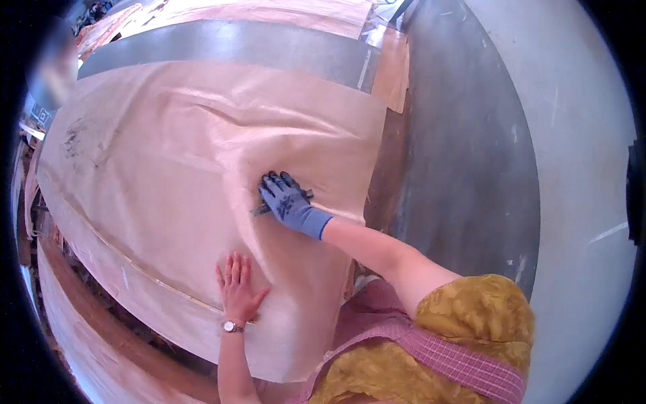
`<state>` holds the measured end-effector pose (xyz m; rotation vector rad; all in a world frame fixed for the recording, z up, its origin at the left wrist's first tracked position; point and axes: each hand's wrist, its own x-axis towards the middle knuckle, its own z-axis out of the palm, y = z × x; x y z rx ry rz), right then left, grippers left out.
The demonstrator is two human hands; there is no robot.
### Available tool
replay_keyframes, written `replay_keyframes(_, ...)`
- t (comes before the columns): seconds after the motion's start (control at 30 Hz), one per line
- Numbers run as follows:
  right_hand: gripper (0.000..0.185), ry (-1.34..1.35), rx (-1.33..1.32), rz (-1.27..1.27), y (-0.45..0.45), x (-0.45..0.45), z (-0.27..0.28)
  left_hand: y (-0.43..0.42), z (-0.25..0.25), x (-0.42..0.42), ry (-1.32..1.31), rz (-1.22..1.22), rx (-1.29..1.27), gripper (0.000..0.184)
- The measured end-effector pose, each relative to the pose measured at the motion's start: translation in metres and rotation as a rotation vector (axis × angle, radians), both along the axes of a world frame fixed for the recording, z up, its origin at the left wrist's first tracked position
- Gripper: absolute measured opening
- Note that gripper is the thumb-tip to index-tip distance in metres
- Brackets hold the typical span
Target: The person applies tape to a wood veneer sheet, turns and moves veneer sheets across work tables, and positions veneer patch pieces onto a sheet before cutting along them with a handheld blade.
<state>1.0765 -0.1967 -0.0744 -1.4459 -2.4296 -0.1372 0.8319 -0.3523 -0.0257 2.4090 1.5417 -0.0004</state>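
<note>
A large, thin, tan sheet, apparently wood veneer (168, 148), lies in front of me with ridges and wrinkles across it. My left hand (240, 286), bare and wearing a wristwatch (231, 326), rests flat on its near part with the fingers spread. Farther up, my right hand (288, 200) wears a blue-grey glove with dark fingertips. It presses over a dark, flat, strip-like tool (263, 209) whose two ends stick out on either side of the palm. The tool's middle is hidden, and its exact kind does not show. A raised fold runs beside the right hand.
Behind the sheet is a grey board (235, 44). Another dark grey surface (471, 148) stretches along the right, beside a pale floor (585, 222). More wood sheets (296, 13) lie at the back. A blurred person (57, 67) is at the upper left.
</note>
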Motion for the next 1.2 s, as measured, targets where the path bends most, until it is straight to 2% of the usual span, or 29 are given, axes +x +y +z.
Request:
replay_keyframes(0.07, 0.040, -0.056, 0.059, 0.022, 0.007, 0.001, 0.000, 0.009, 0.003, -0.001, -0.010, -0.011, 0.002, 0.092)
replay_keyframes(0.13, 0.040, -0.034, -0.156, 0.034, 0.006, 0.013, 0.020, 0.014, 0.005, -0.006, -0.010, -0.027, 0.027, 0.092)
replay_keyframes(0.2, 0.043, -0.034, -0.253, 0.025, 0.013, 0.032, 0.039, 0.015, -0.001, -0.007, 0.050, 0.155, 0.031, 0.093)
replay_keyframes(0.3, 0.047, -0.071, 0.080, -0.067, 0.065, 0.060, 0.037, 0.020, -0.016, 0.001, 0.100, 0.493, 0.098, 0.094)
replay_keyframes(0.33, 0.047, -0.052, 0.047, -0.034, 0.086, 0.067, 0.031, 0.028, -0.018, 0.004, 0.116, 0.619, 0.149, 0.094)
replay_keyframes(0.4, 0.049, -0.036, -0.008, 0.015, 0.108, 0.076, 0.022, 0.027, -0.012, 0.002, 0.117, 0.674, 0.095, 0.095)
replay_keyframes(0.53, 0.048, 0.014, -0.105, 0.077, 0.126, 0.080, 0.015, 0.031, -0.010, 0.006, 0.164, 0.666, 0.115, 0.097)
replay_keyframes(0.63, 0.048, 0.023, -0.069, 0.102, 0.147, 0.058, 0.003, 0.036, -0.011, 0.002, 0.172, 0.678, 0.165, 0.096)
replay_keyframes(0.83, 0.044, -0.022, -0.064, 0.158, 0.159, 0.057, 0.008, 0.039, -0.016, -0.014, 0.249, 0.715, 0.141, 0.086)
replay_keyframes(0.87, 0.043, -0.011, 0.018, 0.193, 0.153, 0.065, 0.006, 0.039, -0.016, -0.022, 0.265, 0.673, 0.173, 0.083)
replay_keyframes(0.93, 0.043, 0.074, -0.025, 0.251, 0.143, 0.083, 0.016, 0.029, -0.020, -0.035, 0.308, 0.605, 0.216, 0.077)
replay_keyframes(0.97, 0.043, 0.122, -0.044, 0.278, 0.142, 0.094, 0.022, 0.027, -0.027, -0.044, 0.127, 0.711, 0.193, 0.075)
replay_keyframes(1.03, 0.043, 0.221, -0.038, 0.188, 0.136, 0.132, 0.054, 0.042, -0.037, -0.060, -0.222, 0.893, 0.131, 0.071)
replay_keyframes(1.13, 0.040, 0.409, -0.123, -0.023, 0.130, 0.220, 0.074, 0.113, -0.014, 0.000, -0.026, 0.918, 0.305, 0.070)
replay_keyframes(1.2, 0.036, 0.628, -0.163, -0.215, 0.133, 0.293, 0.075, 0.186, 0.006, 0.082, -0.003, 0.731, 0.372, 0.070)
